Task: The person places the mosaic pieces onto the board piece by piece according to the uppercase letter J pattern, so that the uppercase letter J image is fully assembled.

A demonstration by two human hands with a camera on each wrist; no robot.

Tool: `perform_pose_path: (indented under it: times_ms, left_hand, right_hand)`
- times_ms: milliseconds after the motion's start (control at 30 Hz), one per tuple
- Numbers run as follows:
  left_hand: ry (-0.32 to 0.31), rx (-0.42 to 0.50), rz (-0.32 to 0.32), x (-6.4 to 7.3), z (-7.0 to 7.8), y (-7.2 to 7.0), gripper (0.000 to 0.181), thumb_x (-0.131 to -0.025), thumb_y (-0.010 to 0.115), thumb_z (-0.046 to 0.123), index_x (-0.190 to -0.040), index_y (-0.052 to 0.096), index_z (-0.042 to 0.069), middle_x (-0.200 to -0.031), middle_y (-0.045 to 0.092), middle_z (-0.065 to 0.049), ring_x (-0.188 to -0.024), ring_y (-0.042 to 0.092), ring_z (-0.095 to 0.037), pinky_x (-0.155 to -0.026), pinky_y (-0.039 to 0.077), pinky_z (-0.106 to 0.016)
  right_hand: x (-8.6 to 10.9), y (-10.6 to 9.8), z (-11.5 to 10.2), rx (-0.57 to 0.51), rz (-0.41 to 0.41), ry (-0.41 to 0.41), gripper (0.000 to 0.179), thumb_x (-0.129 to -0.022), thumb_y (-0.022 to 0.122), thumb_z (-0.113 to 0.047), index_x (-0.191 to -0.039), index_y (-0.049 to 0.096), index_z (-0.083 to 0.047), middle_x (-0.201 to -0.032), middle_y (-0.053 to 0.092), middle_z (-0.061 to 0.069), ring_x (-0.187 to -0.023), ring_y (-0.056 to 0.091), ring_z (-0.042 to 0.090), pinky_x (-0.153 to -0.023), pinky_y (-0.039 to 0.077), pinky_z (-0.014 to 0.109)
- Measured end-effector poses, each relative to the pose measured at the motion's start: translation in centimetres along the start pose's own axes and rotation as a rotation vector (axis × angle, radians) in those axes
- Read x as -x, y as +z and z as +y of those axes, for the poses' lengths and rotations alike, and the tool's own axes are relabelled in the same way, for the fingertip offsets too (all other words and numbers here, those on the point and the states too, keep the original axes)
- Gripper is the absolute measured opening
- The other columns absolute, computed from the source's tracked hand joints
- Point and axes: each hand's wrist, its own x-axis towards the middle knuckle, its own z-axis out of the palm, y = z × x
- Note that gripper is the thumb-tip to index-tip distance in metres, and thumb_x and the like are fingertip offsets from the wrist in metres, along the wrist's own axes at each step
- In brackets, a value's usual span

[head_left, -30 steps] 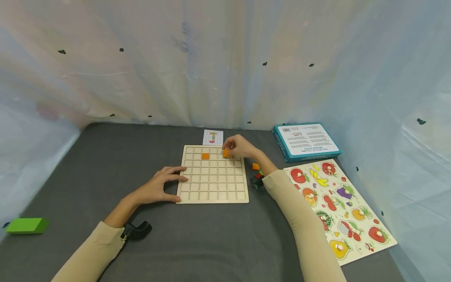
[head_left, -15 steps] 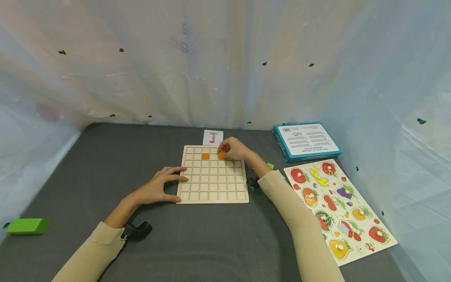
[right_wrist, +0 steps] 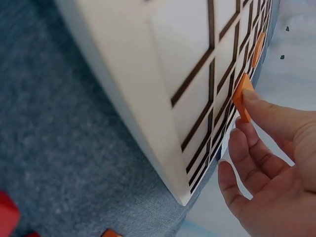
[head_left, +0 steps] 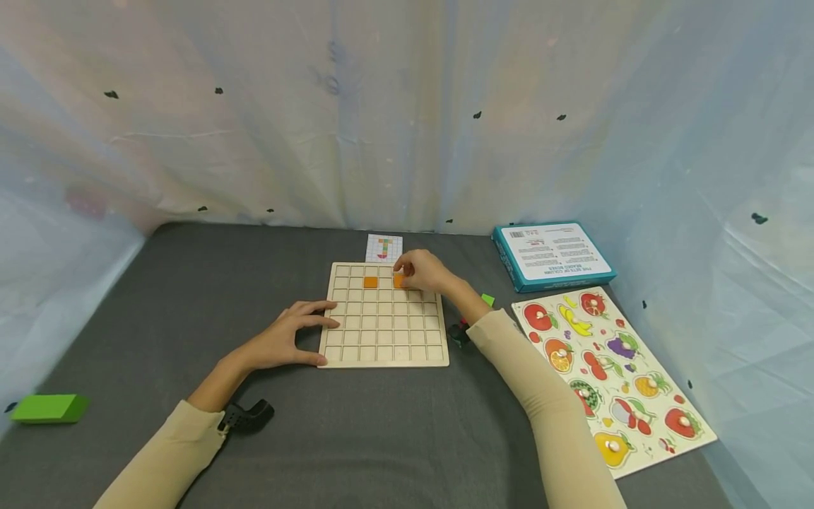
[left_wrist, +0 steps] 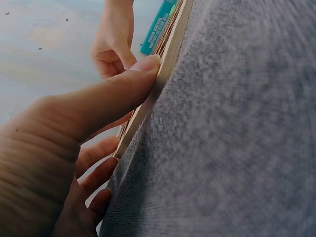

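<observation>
A pale wooden grid board [head_left: 386,322] lies on the dark cloth. My left hand [head_left: 282,339] is spread along its left edge, with the thumb [left_wrist: 133,79] at the near corner and the fingertips over the rim. Near the board's far side, my right hand [head_left: 425,272] pinches an orange square tile [right_wrist: 242,96] between thumb and fingers. In the right wrist view this tile is tilted, with one edge down at the grid. Another orange tile [head_left: 371,282] sits flat in a cell farther left, in the second row from the back.
Behind the board lies a card [head_left: 384,248] printed with a coloured J on a grid. A teal box [head_left: 553,256] and a fruit knob puzzle [head_left: 610,382] are at the right. Loose pieces, one green [head_left: 487,300], lie by the right forearm. Far left is a green block [head_left: 49,408].
My right hand has moved slightly left and lower with the orange tile, from over the back-right cells to the second row. The left hand stays in place at the board's edge.
</observation>
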Motion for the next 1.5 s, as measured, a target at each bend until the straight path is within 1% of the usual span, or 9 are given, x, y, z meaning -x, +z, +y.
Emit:
perform_pose_path:
  times_ms: [100,300,467,800,1033,1233,1367,1467,1500]
  left_hand:
    - [0.000,-0.001,0.000,0.05,0.06,0.00,0.064,-0.075,0.088,0.039,-0.132,0.066,0.020,-0.155,0.038,-0.009,-0.140,0.028,-0.033,-0.103,0.017,-0.067]
    - [-0.001,0.000,0.002,0.00,0.03,0.01,0.064,-0.075,0.088,0.039,-0.131,0.066,0.019,-0.155,0.038,-0.010,-0.140,0.028,-0.034,-0.103,0.015,-0.067]
    - [0.001,-0.001,0.003,-0.02,0.00,0.00,0.064,-0.075,0.088,0.039,-0.131,0.066,0.020,-0.155,0.038,-0.010,-0.141,0.028,-0.034,-0.103,0.015,-0.068]
    - [0.001,0.005,0.004,0.00,0.08,-0.04,0.063,-0.075,0.088,0.039,-0.131,0.066,0.020,-0.155,0.038,-0.010,-0.141,0.028,-0.034,-0.103,0.014,-0.069]
    - [0.002,0.008,0.000,-0.03,0.00,0.05,0.063,-0.075,0.088,0.039,-0.131,0.066,0.020,-0.155,0.038,-0.010,-0.140,0.028,-0.033,-0.103,0.015,-0.067]
    - [0.007,0.004,-0.004,0.01,-0.14,0.07,0.063,-0.076,0.088,0.038,-0.132,0.065,0.019,-0.155,0.037,-0.010,-0.140,0.027,-0.033,-0.103,0.015,-0.067]
    - [0.012,0.009,0.002,0.01,-0.06,-0.03,0.064,-0.075,0.088,0.038,-0.131,0.066,0.018,-0.155,0.038,-0.011,-0.140,0.028,-0.033,-0.103,0.016,-0.066]
    - [0.016,0.010,0.003,0.00,-0.01,-0.07,0.064,-0.075,0.088,0.037,-0.131,0.066,0.017,-0.155,0.038,-0.011,-0.139,0.028,-0.034,-0.102,0.016,-0.067]
    - [0.017,0.009,0.001,0.00,-0.01,-0.06,0.064,-0.075,0.088,0.037,-0.132,0.066,0.017,-0.155,0.038,-0.011,-0.139,0.028,-0.034,-0.102,0.015,-0.067]
  right_hand:
    - [0.09,-0.02,0.01,-0.006,0.003,0.010,0.026,-0.090,0.075,-0.006,-0.115,0.071,-0.001,-0.099,0.067,0.011,-0.091,0.062,0.023,-0.081,0.050,0.035]
    - [0.25,0.06,0.07,-0.013,0.000,0.012,0.018,-0.090,0.075,-0.009,-0.107,0.074,-0.003,-0.101,0.067,0.009,-0.091,0.062,0.022,-0.080,0.050,0.033]
    - [0.29,0.14,0.12,0.000,-0.004,0.011,0.018,-0.090,0.075,-0.010,-0.107,0.074,-0.002,-0.103,0.064,0.010,-0.090,0.060,0.022,-0.079,0.050,0.033]
    - [0.09,0.23,0.15,0.016,0.003,0.008,0.016,-0.090,0.076,-0.009,-0.104,0.074,-0.003,-0.100,0.065,0.010,-0.089,0.060,0.022,-0.079,0.049,0.034]
    - [0.17,0.25,0.05,0.004,0.006,0.003,0.015,-0.089,0.076,-0.008,-0.103,0.074,-0.003,-0.098,0.066,0.010,-0.088,0.060,0.022,-0.078,0.049,0.034]
    - [0.10,0.46,0.11,0.010,0.007,-0.008,0.016,-0.089,0.076,-0.009,-0.104,0.074,-0.003,-0.101,0.066,0.010,-0.089,0.060,0.022,-0.079,0.049,0.033]
    - [0.21,0.36,0.09,-0.020,0.009,-0.014,0.017,-0.089,0.076,-0.009,-0.105,0.074,-0.002,-0.101,0.065,0.011,-0.089,0.060,0.022,-0.079,0.049,0.033]
    - [0.62,0.14,0.08,-0.040,0.015,-0.031,0.022,-0.091,0.074,-0.010,-0.110,0.073,0.000,-0.103,0.064,0.013,-0.091,0.059,0.025,-0.080,0.049,0.035]
    - [0.87,0.06,0.06,-0.017,0.017,-0.041,0.025,-0.092,0.073,-0.012,-0.114,0.072,0.001,-0.107,0.063,0.014,-0.094,0.058,0.026,-0.081,0.049,0.037]
